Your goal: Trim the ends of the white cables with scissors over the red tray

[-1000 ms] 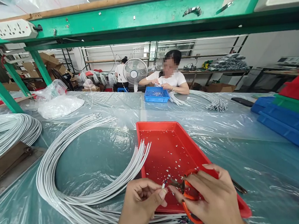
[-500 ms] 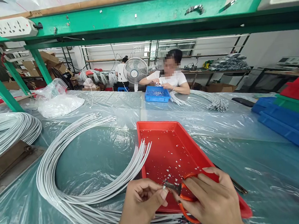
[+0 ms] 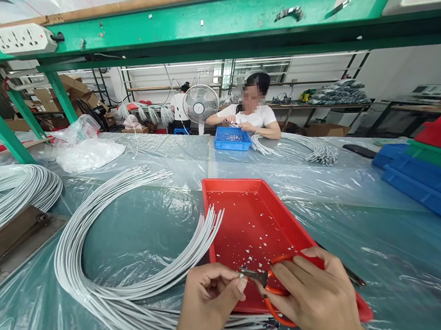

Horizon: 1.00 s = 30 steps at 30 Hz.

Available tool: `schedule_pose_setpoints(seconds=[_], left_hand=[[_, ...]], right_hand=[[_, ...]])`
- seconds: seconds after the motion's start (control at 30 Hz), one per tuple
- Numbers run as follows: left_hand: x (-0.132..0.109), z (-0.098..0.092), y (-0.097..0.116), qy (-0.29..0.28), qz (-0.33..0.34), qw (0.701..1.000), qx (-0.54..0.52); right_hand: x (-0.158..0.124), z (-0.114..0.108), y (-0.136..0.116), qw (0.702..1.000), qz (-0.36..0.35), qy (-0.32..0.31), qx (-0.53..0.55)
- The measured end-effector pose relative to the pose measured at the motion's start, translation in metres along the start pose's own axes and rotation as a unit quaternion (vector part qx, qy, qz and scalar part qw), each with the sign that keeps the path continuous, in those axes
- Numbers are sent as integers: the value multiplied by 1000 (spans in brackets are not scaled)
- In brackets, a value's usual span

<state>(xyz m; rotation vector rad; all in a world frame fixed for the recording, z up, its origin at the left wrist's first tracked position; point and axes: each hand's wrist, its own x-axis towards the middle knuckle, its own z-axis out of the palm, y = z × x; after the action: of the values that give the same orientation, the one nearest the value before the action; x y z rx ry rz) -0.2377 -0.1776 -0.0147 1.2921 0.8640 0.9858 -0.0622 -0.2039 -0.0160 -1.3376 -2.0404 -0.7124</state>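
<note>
My left hand (image 3: 207, 305) pinches the end of a grey cable at the near edge of a red tray (image 3: 222, 186). In my right hand (image 3: 317, 299) are orange-handled scissors (image 3: 270, 283), their blades closed at the cable tip by my left fingertips. Small white offcuts lie scattered in the tray. A big curved bundle of grey cables (image 3: 99, 283) sweeps over the plastic-covered table to the left, with its ends lying under my hands.
Across the table a person (image 3: 252, 112) works over a blue tray (image 3: 231, 138) with more cables (image 3: 313, 150). Blue, green and red trays (image 3: 429, 164) are stacked at the right. Another cable bundle (image 3: 11, 195) and a plastic bag (image 3: 87, 155) lie at the left. A green shelf beam (image 3: 206, 25) runs overhead.
The scissors have shifted left and their blades have closed at the cable tip. My left hand has barely moved.
</note>
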Motion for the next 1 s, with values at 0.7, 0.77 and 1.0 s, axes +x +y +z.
schedule_pose_setpoints(seconds=[0.7, 0.77, 1.0], left_hand=[[-1, -2, 0, -5, 15, 1000, 3], [-1, -2, -1, 9, 20, 1000, 2], [-2, 1, 6, -6, 29, 998, 50]], right_hand=[[2, -3, -3, 1000, 6, 12, 16], [-1, -4, -1, 1000, -9, 0, -7], [0, -9, 2, 998, -3, 37, 49]])
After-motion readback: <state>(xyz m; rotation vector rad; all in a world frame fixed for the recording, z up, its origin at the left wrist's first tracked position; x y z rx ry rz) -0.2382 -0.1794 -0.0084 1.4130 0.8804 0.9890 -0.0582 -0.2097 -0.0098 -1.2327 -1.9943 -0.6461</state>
